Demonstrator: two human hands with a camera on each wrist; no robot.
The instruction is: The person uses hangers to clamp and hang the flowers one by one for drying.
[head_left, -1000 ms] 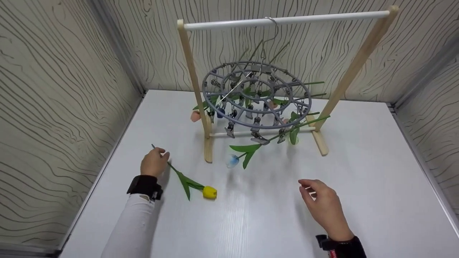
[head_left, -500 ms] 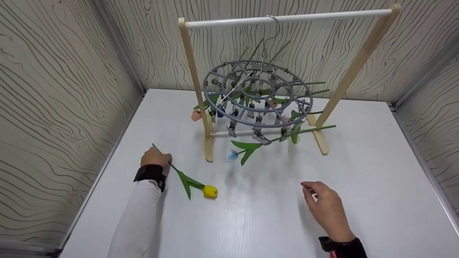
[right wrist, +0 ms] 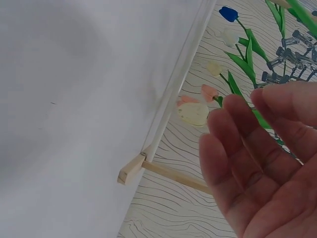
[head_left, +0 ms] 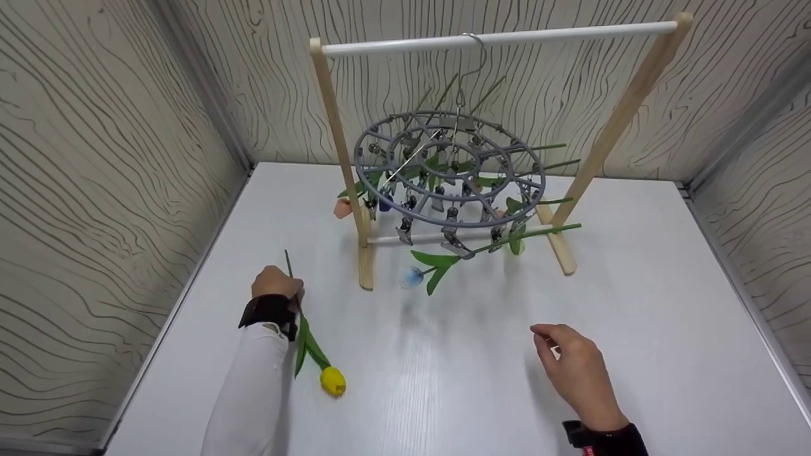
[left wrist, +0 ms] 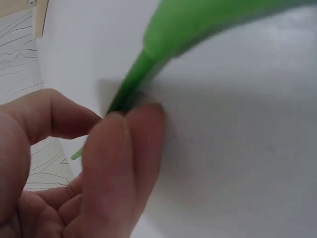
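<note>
My left hand [head_left: 275, 283] pinches the green stem of a yellow tulip [head_left: 332, 381] at the left of the white table. The flower head points toward the front, and the stem's end sticks out beyond the fingers. In the left wrist view, thumb and fingertips meet around the stem [left wrist: 132, 82]. My right hand [head_left: 576, 370] hovers at the right, fingers loosely curled with nothing between them; its palm [right wrist: 277, 198] shows in the right wrist view. A blue tulip [head_left: 412, 277] hangs sideways from a clip at the front of a round grey clip hanger [head_left: 488, 224].
The hanger hooks onto the white rod [head_left: 405, 44] of a wooden stand [head_left: 611, 139]. Several other tulips are clipped around it, including a pink one [head_left: 343, 208] by the left post. Patterned wall panels [head_left: 108, 190] enclose the table [head_left: 405, 392].
My left hand first reaches the stem, then grips it and turns the yellow tulip so its head swings left and toward the front. The right hand stays nearly still.
</note>
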